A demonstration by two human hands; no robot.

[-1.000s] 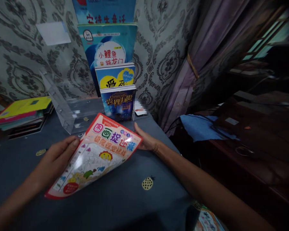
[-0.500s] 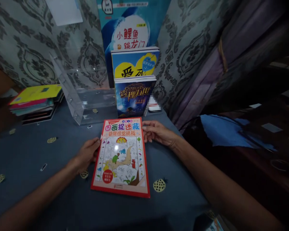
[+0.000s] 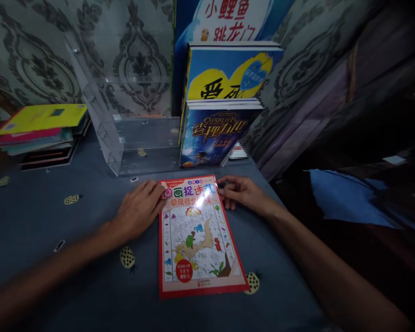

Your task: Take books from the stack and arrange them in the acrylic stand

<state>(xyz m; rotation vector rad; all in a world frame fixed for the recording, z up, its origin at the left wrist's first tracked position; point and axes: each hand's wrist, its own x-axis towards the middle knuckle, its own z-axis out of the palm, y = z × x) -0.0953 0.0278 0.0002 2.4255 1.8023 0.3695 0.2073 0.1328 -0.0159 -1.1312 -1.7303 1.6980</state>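
A red-bordered picture book (image 3: 202, 244) with a cartoon maze-like cover lies face up on the dark cloth, glare on its title. At its upper left edge is my left hand (image 3: 138, 207), closed, with fingertips touching the cover's edge. My right hand (image 3: 249, 193) is at the upper right edge, fingers curled and closed against the book's side; the fingertips are partly hidden. Just beyond stands a clear acrylic rack (image 3: 105, 133). Its right side holds a dark blue book (image 3: 217, 133), a blue and yellow book (image 3: 207, 69) and a tall blue book (image 3: 190, 27) in rising tiers.
On the left lies a stack of books with a yellow one (image 3: 51, 119) on top. Grey patterned wall covering (image 3: 138, 60) rises behind the rack. A purple curtain (image 3: 318, 87) hangs at the right, and blue cloth (image 3: 346, 198) lies beyond the table's right edge.
The view has shifted closer to the rack. My left hand has moved up the book's left edge towards its top corner. The book now lies flatter, with glare over its title.
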